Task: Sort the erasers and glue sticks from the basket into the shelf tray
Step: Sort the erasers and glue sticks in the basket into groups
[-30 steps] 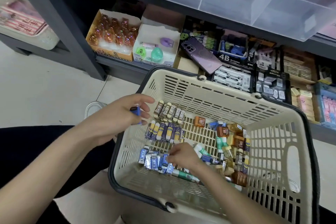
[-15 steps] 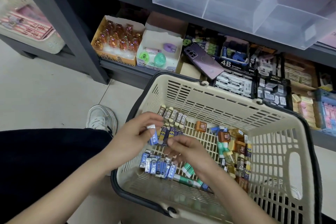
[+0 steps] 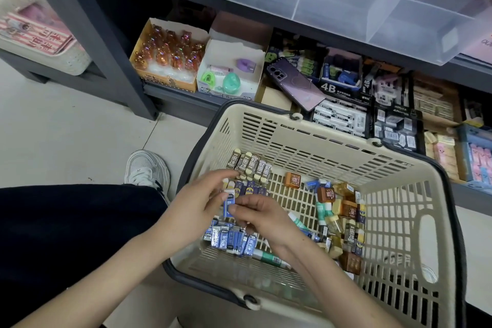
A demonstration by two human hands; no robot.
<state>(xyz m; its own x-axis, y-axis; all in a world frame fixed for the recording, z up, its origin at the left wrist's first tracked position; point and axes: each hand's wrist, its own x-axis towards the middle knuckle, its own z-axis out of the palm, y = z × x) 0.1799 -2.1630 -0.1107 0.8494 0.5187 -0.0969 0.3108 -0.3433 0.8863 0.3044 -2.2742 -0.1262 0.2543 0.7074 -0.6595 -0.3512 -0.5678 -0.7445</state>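
A cream basket (image 3: 332, 138) with a dark rim stands on the floor. Inside lie a row of 2B erasers (image 3: 250, 165), a row of dark blue erasers (image 3: 253, 190), a row of blue-wrapped erasers (image 3: 229, 238), green-and-white glue sticks (image 3: 269, 257) and a mixed heap (image 3: 343, 210) at the right. My left hand (image 3: 197, 208) pinches a blue-and-white eraser (image 3: 229, 204) above the rows. My right hand (image 3: 263, 218) meets it, fingertips on the same eraser. A clear divided shelf tray (image 3: 346, 0) sits above.
The lower shelf holds boxes of amber bottles (image 3: 170, 50), a white box of small items (image 3: 229, 74), a purple phone (image 3: 295, 82), 4B eraser packs (image 3: 338, 114) and pink erasers (image 3: 479, 160). My dark trouser leg and white shoe (image 3: 146, 168) are left of the basket.
My right hand rose from the blue eraser row to meet the left hand. The left hand moved right over the basket, still holding the blue eraser. The camera view shifted slightly.
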